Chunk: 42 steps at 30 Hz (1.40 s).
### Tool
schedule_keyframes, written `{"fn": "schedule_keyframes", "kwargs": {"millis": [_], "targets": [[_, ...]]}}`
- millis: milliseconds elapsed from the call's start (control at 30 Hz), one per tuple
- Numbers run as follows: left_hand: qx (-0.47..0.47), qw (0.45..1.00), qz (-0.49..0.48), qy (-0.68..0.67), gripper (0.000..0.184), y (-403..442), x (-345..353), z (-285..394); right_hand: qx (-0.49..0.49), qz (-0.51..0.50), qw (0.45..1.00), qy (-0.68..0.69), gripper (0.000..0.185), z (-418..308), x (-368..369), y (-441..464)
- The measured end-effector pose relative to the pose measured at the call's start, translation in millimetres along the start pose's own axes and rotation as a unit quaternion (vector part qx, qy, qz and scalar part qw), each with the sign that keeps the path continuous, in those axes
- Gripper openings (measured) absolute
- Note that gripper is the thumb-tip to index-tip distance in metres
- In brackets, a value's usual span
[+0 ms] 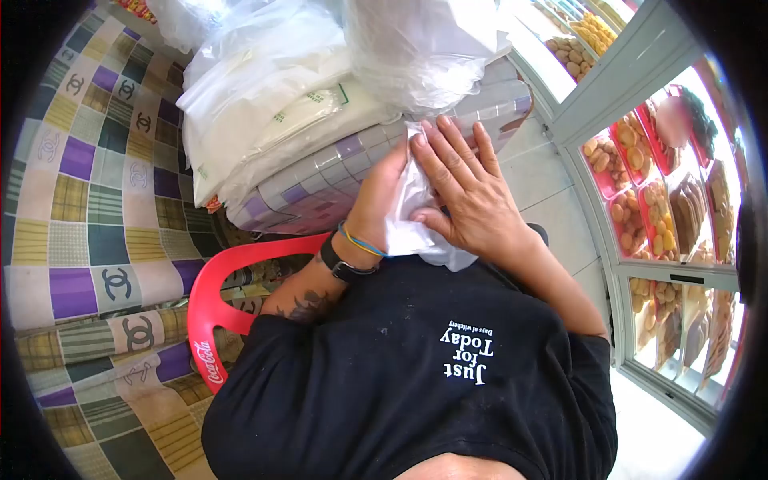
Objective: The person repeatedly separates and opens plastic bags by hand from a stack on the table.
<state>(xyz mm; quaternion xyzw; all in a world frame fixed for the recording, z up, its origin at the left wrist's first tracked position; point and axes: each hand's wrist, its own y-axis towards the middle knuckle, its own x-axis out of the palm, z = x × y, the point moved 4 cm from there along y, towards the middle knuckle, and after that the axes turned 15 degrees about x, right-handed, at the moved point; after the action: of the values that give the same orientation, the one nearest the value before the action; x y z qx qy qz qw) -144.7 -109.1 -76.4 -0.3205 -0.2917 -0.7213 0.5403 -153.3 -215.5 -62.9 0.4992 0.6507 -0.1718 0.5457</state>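
Observation:
Between my two hands is a thin white plastic bag (408, 210), crumpled into a narrow, flattened strip in front of my chest. My left hand (374, 198), with a dark watch and coloured bands at its wrist, grips the bag from the left side; its fingers are mostly hidden behind the plastic. My right hand (470, 192) lies flat against the bag's right side, fingers stretched out and slightly apart, thumb across the plastic. A loose end of the bag hangs below both hands, near my black shirt.
Ahead, stacked plastic bags (272, 104) lie on a tile-patterned covered surface (320, 172). A red chair (210, 308) is around my left side, beside a patchwork-patterned cloth (104, 240). Glass display cases (612, 276) with baked goods in red trays stand at right. A person's head (688, 120) shows there.

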Motion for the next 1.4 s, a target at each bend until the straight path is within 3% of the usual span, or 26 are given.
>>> {"fn": "schedule_keyframes", "kwargs": {"millis": [100, 167, 233, 333, 433, 467, 500, 567, 733, 867, 933, 1033, 1067, 1133, 1200, 1267, 1333, 1400], "targets": [[-0.026, 0.991, 0.025, -0.128, 0.073, 1, -1, -3, -0.021, -0.022, 1.000, 0.005, 0.076, 1, 8, -6], [-0.016, 0.986, 0.008, -0.163, 0.079, 0, 1, -3, -0.131, -0.081, 0.988, 0.014, 0.084, -18, 12, -18], [0.011, 0.990, -0.020, -0.142, 0.084, 5, 0, -1, -0.121, -0.075, 0.990, -0.009, 0.084, -11, 12, -8], [-0.015, 0.985, -0.004, -0.174, 0.096, 7, -3, -3, -0.004, 0.029, 0.999, 0.027, 0.082, 16, 1, 8], [-0.017, 0.993, -0.016, -0.116, 0.098, 7, -8, -5, -0.157, -0.070, 0.985, 0.029, 0.080, -17, 14, -17], [-0.030, 0.990, -0.002, -0.136, 0.098, 8, -10, -5, -0.171, -0.079, 0.982, 0.000, 0.077, -15, 16, -18], [-0.042, 0.987, 0.009, -0.156, 0.097, 8, -11, -4, -0.171, -0.017, 0.985, -0.005, 0.070, 1, 17, -10], [-0.030, 0.982, 0.037, -0.181, 0.094, 11, -11, -2, -0.009, 0.039, 0.999, -0.026, 0.064, 36, 10, 13], [-0.024, 0.986, 0.007, -0.162, 0.077, 9, -6, 2, 0.015, 0.094, 0.994, 0.056, 0.056, 35, -6, 5], [-0.017, 0.990, 0.031, -0.138, 0.077, 7, -6, 2, 0.037, 0.167, 0.969, 0.179, 0.047, 46, 2, 1], [-0.021, 0.989, 0.031, -0.144, 0.077, 6, -8, 2, 0.036, 0.187, 0.963, 0.191, 0.046, 36, -8, 2], [-0.031, 0.994, 0.023, -0.099, 0.079, 3, -8, 4, -0.056, 0.116, 0.989, 0.073, 0.049, 10, -11, 7], [-0.033, 0.997, 0.022, -0.071, 0.079, 2, -5, 3, -0.047, 0.111, 0.989, 0.089, 0.050, 9, -12, 9], [-0.032, 0.999, 0.020, -0.013, 0.080, 0, 1, 1, -0.007, 0.138, 0.957, 0.255, 0.048, 9, -18, 15], [-0.092, 0.992, -0.065, -0.053, 0.080, -2, -13, -5, 0.008, 0.135, 0.943, 0.304, 0.042, 11, -17, 20], [-0.121, 0.986, -0.097, -0.066, 0.080, -5, -23, -9, 0.002, 0.111, 0.965, 0.237, 0.032, 14, -12, 24], [-0.122, 0.988, -0.078, -0.057, 0.080, -8, -19, -10, 0.076, 0.083, 0.948, 0.296, 0.023, 22, -9, 22], [-0.087, 0.990, -0.074, 0.088, 0.082, -7, -25, 3, 0.110, 0.116, 0.936, 0.315, 0.011, 24, -16, 20]]}}
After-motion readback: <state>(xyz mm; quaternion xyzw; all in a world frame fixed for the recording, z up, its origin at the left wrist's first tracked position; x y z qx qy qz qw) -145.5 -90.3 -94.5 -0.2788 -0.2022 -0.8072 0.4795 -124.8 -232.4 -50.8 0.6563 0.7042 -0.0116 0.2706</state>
